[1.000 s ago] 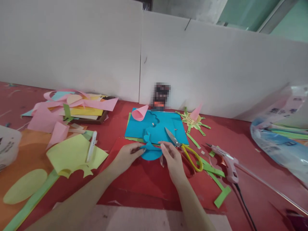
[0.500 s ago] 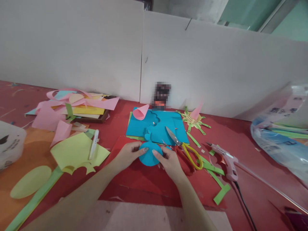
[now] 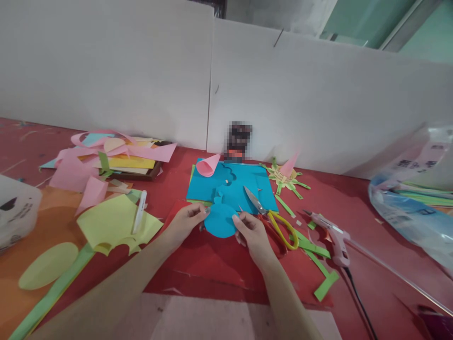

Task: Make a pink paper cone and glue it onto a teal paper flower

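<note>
A round blue paper disc (image 3: 221, 221) is held up between both hands. My left hand (image 3: 187, 221) pinches its left edge with thumb and fingers. On the opposite edge, my right hand (image 3: 250, 232) grips the disc the same way. Behind it lie blue paper sheets (image 3: 247, 182) with a scalloped cut in them, and a pink paper cone (image 3: 208, 165) rests on their left corner. Scissors (image 3: 271, 215) with yellow and red handles lie slightly spread just right of the disc. Under the hands is red paper (image 3: 215, 264).
To the right are a pink glue gun (image 3: 334, 236), green paper strips (image 3: 314, 248) and a plastic bag (image 3: 414, 189). A paper flower (image 3: 283, 177) stands behind the scissors. At left lie yellow paper (image 3: 109, 222), a white marker (image 3: 139, 212) and piled coloured paper (image 3: 123, 160).
Both hands have shifted outward toward the disc's edges, so more of its face shows. The disc has risen slightly and is tilted differently. The surrounding things stay put.
</note>
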`<state>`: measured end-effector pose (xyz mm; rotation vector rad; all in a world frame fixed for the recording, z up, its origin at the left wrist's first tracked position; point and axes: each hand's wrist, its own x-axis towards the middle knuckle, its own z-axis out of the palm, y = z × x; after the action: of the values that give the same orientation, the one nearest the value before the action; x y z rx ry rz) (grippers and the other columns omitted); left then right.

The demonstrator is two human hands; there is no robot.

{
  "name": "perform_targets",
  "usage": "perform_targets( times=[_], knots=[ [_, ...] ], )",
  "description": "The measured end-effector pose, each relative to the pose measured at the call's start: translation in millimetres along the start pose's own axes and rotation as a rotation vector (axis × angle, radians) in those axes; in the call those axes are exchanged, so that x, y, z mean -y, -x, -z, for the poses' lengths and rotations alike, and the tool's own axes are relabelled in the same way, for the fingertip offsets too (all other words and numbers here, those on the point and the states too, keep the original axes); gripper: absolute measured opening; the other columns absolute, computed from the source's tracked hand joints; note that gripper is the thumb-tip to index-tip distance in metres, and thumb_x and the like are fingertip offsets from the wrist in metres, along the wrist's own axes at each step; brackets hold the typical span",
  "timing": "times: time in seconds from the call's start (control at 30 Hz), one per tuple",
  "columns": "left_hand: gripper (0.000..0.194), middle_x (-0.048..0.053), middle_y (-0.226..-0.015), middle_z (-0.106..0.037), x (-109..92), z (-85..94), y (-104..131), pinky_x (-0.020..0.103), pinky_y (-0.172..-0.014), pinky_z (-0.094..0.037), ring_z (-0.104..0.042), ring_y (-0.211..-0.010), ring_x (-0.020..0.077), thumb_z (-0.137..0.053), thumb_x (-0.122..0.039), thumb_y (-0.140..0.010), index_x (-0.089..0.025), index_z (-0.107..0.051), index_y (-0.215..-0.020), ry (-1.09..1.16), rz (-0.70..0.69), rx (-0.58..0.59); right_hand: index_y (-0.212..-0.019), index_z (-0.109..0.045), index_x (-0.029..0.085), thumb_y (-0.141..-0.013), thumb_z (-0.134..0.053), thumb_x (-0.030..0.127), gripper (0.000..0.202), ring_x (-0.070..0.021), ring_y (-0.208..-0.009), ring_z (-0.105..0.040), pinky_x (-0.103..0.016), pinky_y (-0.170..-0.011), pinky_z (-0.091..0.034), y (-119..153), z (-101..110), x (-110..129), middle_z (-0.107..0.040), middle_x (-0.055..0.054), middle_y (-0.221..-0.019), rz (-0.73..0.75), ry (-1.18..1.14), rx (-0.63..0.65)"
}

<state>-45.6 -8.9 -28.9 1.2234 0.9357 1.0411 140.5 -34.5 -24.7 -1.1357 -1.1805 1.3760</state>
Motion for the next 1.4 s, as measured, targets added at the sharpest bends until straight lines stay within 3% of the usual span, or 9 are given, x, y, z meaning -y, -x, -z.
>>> perform_targets(
  times=[0.2, 0.37, 0.53, 0.7, 0.9, 1.0, 1.17, 1.3, 1.4],
  knots=[
    [0.036, -0.003, -0.053, -0.05, 0.2, -1.0, -0.2, 0.02, -0.053, -0.035, -0.045, -0.053, 0.0079, -0.052, -0.044, -0.078, -0.016, -0.045, -0.057, -0.015, -0.027, -0.033, -0.061, -0.047, 0.018, -0.077, -0.057, 0.045, 0.033, -0.0045, -0.034, -0.037, -0.018, -0.036, -0.025, -0.7, 1.5, -1.8, -0.045, 0.007, -0.042, 0.029, 0.045, -0.003],
    [0.024, -0.003, -0.065, -0.054, -2.8, -2.5, -1.2, 0.022, -0.059, -0.039, -0.049, -0.06, 0.0087, -0.061, -0.038, -0.073, -0.016, -0.054, -0.077, 0.003, -0.011, -0.008, -0.059, -0.045, 0.019, -0.076, -0.058, 0.045, 0.033, -0.0048, -0.033, -0.036, -0.019, -0.036, -0.026, -1.1, -0.1, -1.7, -0.042, 0.008, -0.04, 0.034, 0.02, -0.04],
    [0.032, -0.004, -0.063, -0.051, 1.2, -0.2, -3.8, 0.022, -0.057, -0.038, -0.049, -0.058, 0.0084, -0.062, -0.035, -0.073, -0.018, -0.05, -0.097, 0.054, -0.039, 0.01, -0.059, -0.044, 0.019, -0.074, -0.06, 0.045, 0.035, -0.0049, -0.033, -0.036, -0.019, -0.034, -0.025, -1.6, -0.9, -1.1, -0.044, 0.007, -0.042, 0.016, -0.029, -0.052],
    [0.028, -0.003, -0.068, -0.054, 0.7, 1.1, -2.1, 0.021, -0.057, -0.04, -0.051, -0.06, 0.0084, -0.063, -0.029, -0.073, -0.019, -0.053, -0.098, 0.166, -0.024, 0.052, -0.058, -0.044, 0.019, -0.076, -0.059, 0.044, 0.035, -0.0049, -0.033, -0.036, -0.018, -0.034, -0.026, -1.9, -0.3, -2.0, -0.044, 0.007, -0.041, 0.027, -0.087, -0.064],
    [0.008, -0.002, -0.07, -0.057, -0.5, 11.3, -5.8, 0.02, -0.056, -0.045, -0.053, -0.057, 0.007, -0.061, -0.02, -0.071, -0.019, -0.06, -0.079, 0.449, 0.096, -0.177, -0.063, -0.05, 0.018, -0.079, -0.052, 0.049, 0.036, -0.0054, -0.034, -0.036, -0.018, -0.031, -0.024, -5.1, 2.5, -2.5, -0.046, 0.005, -0.046, 0.026, -0.342, -0.12],
    [0.015, 0.001, -0.086, -0.063, 1.8, 15.3, -9.1, 0.02, -0.067, -0.048, -0.059, -0.076, 0.0096, -0.058, -0.017, -0.072, -0.021, -0.063, -0.087, 0.524, 0.058, -0.343, -0.065, -0.05, 0.018, -0.077, -0.054, 0.05, 0.035, -0.0051, -0.034, -0.035, -0.018, -0.031, -0.024, -5.7, 3.5, -1.6, -0.045, 0.005, -0.047, 0.014, -0.366, -0.123],
    [0.043, 0.007, -0.134, -0.045, 0.1, 6.2, -5.8, 0.031, -0.089, -0.044, -0.046, -0.116, 0.0215, -0.06, -0.024, -0.073, -0.021, -0.056, -0.115, 0.265, -0.132, -0.276, -0.066, -0.05, 0.017, -0.078, -0.053, 0.049, 0.034, -0.0051, -0.035, -0.036, -0.018, -0.032, -0.026, -4.9, 3.5, 0.1, -0.045, 0.004, -0.048, 0.015, -0.336, -0.109],
    [0.056, 0.006, -0.141, -0.034, 0.1, -0.8, -3.8, 0.036, -0.09, -0.044, -0.046, -0.116, 0.0227, -0.057, -0.031, -0.075, -0.027, -0.041, -0.129, 0.108, -0.188, -0.255, -0.066, -0.049, 0.018, -0.078, -0.052, 0.05, 0.034, -0.0055, -0.035, -0.035, -0.018, -0.032, -0.025, -4.0, 1.6, -1.4, -0.044, 0.004, -0.049, 0.031, -0.25, -0.145],
    [0.045, 0.008, -0.131, -0.046, 2.7, -2.9, -3.4, 0.037, -0.09, -0.044, -0.05, -0.112, 0.0218, -0.052, -0.031, -0.078, -0.022, -0.047, -0.122, -0.048, -0.176, -0.247, -0.064, -0.047, 0.019, -0.08, -0.049, 0.049, 0.034, -0.0067, -0.036, -0.035, -0.02, -0.033, -0.025, -1.0, -2.8, -2.1, -0.044, 0.004, -0.048, 0.102, -0.039, -0.261]
  ],
)
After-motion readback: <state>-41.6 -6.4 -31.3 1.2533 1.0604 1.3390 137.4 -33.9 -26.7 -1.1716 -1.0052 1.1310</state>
